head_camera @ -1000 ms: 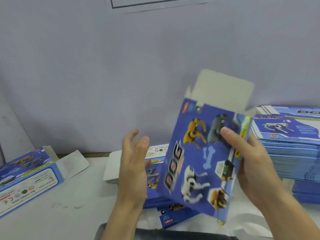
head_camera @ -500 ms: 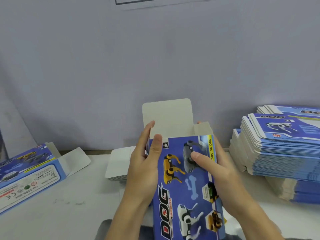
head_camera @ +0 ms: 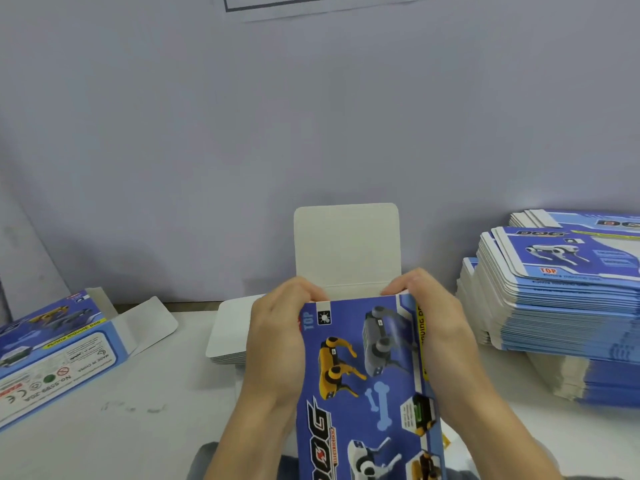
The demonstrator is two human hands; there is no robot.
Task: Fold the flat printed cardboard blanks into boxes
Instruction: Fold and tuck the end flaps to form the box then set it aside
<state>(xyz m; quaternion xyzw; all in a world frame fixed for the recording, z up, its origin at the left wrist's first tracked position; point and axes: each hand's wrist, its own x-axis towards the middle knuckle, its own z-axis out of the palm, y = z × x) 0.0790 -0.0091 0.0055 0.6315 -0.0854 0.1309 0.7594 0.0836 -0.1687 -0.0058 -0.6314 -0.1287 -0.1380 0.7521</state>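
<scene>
A blue printed box (head_camera: 367, 386) with robot dogs on its face stands upright in front of me, its white top flap (head_camera: 346, 247) sticking straight up. My left hand (head_camera: 277, 344) grips the box's upper left edge, fingers curled over the open top. My right hand (head_camera: 440, 337) grips the upper right edge the same way, fingertips at the opening. The inside of the box and its side flaps are hidden by my fingers.
A tall stack of flat blue blanks (head_camera: 561, 306) fills the right side of the white table (head_camera: 121, 427). A folded box (head_camera: 52, 355) with open end flaps lies at the left. A low pile of white-backed blanks (head_camera: 228, 334) sits behind my left hand. A grey wall stands close behind.
The box went from tilted in my right hand alone to upright and centred. Both hands moved up to its top corners, and their fingers have curled over the opening.
</scene>
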